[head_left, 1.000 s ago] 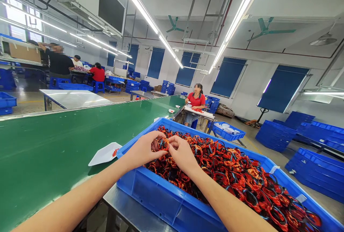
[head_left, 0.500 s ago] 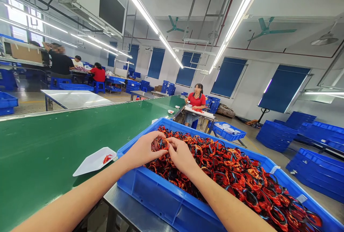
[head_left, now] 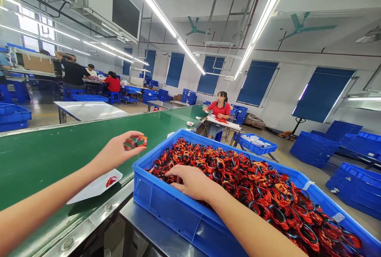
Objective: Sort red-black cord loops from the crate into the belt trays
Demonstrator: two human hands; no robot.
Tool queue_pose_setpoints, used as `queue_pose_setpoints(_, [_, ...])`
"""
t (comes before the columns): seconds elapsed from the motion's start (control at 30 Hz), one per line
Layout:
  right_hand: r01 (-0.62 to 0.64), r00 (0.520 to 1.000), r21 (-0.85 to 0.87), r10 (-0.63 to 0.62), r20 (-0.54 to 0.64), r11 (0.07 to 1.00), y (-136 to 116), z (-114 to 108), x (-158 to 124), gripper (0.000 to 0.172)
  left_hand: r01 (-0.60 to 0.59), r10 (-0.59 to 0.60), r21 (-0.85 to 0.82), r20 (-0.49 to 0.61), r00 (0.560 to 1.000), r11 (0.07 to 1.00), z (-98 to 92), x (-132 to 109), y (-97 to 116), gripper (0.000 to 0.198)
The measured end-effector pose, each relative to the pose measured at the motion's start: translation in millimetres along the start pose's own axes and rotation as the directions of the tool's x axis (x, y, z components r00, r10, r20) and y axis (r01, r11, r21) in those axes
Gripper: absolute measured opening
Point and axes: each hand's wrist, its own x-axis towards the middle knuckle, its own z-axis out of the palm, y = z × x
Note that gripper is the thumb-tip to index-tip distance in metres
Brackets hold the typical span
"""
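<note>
Between the thumb and fingertips of my left hand [head_left: 113,152] is a small red-and-black ring-shaped piece [head_left: 141,142], held over the green conveyor belt [head_left: 71,146]. Below that hand lies a white tray [head_left: 92,187] with a red piece [head_left: 111,181] in it; my forearm covers part of the tray. My right hand [head_left: 192,181] rests low over a heap of similar red, orange and black ring pieces [head_left: 238,169] in a large blue crate [head_left: 166,203]. Its thumb and forefinger are apart, and nothing shows between them. The other fingertips are partly hidden.
A metal table [head_left: 145,225] supports the crate. Further along the belt are small white trays [head_left: 189,123]. A person in a red shirt [head_left: 219,109] sits at a side table beyond. Blue crates [head_left: 315,148] are stacked on the right; other people sit at far left.
My hands have come apart. The left has moved left with the ring piece, from the crate to above the tray and belt. The right has lowered toward the heap.
</note>
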Motion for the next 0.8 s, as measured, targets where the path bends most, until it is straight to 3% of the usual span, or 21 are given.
queue_pose_setpoints(0.13, [0.026, 0.993, -0.102, -0.013, 0.120, 0.994, -1, -2, 3, 0.029, 0.117, -0.127, 0.158, 0.056, 0.990, 0.981, -44.7, -30, -50, 0.051])
queue_pose_setpoints(0.27, [0.062, 0.988, -0.081, -0.050, 0.143, 0.995, -1, -1, 3, 0.029, 0.201, -0.226, 0.255, 0.071, 0.972, 0.946, -70.0, -70, -82, 0.052])
queue_pose_setpoints(0.43, [0.059, 0.976, -0.053, -0.047, 0.212, 0.997, 0, 3, 4, 0.031, 0.195, -0.261, 0.315, 0.182, 0.948, 0.929, -84.0, -103, -87, 0.047])
queue_pose_setpoints(0.8, [0.013, 0.976, -0.103, 0.010, 0.217, 0.995, 2, 8, 2, 0.031, 0.052, -0.166, 0.391, 0.264, 0.950, 0.919, -89.6, -132, -93, 0.039])
